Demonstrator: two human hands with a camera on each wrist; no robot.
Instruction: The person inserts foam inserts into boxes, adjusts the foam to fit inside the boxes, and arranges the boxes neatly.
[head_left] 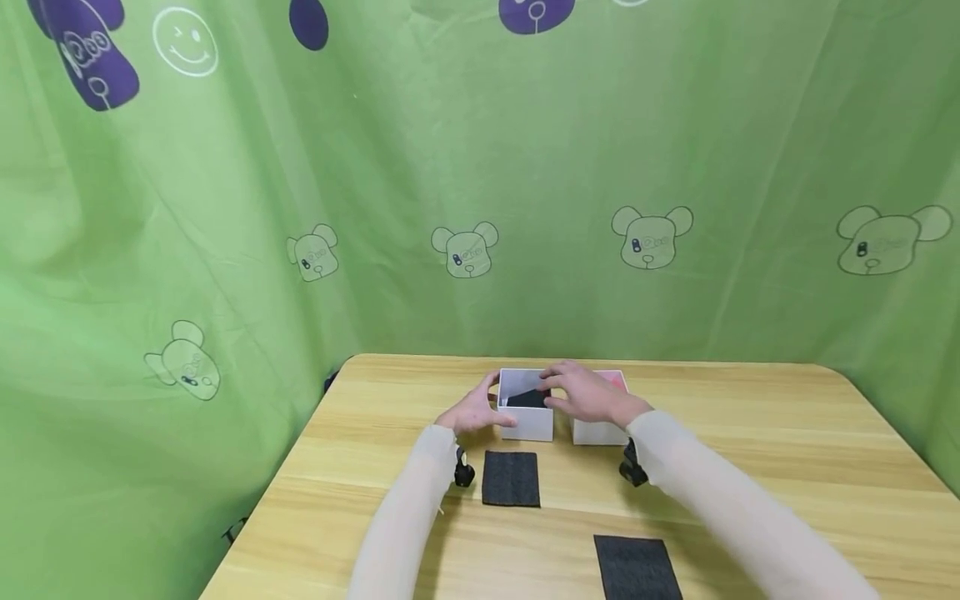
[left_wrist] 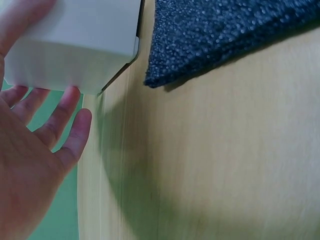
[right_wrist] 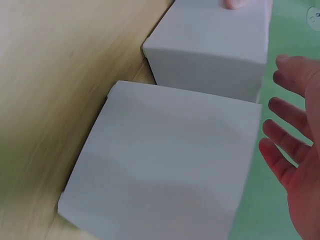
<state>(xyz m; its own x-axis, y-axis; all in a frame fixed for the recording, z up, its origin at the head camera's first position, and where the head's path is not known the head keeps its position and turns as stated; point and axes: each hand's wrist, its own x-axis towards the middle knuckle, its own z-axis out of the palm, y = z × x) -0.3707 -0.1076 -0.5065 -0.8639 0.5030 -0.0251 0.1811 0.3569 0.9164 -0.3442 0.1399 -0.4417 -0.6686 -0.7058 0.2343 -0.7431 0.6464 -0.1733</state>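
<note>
A white open-topped box (head_left: pixel 534 426) stands near the table's far edge, with a black item (head_left: pixel 527 400) inside whose kind I cannot make out. My left hand (head_left: pixel 474 410) holds this box from its left side, the thumb lying across the front face. Above the same box's right rim is my right hand (head_left: pixel 588 394), its fingers loosely bent and nothing visible in them in the right wrist view. Partly behind that hand and forearm, a second white box (right_wrist: pixel 170 155) sits just to the right, with something pinkish-red (head_left: pixel 617 380) showing at its top.
One square, dark, rough-textured pad (head_left: pixel 512 479) lies in front of the left box. Another dark pad (head_left: pixel 637 568) is nearer, to the right, cut off by the frame. Behind the wooden table (head_left: pixel 750 433) hangs a green printed curtain (head_left: pixel 555 308).
</note>
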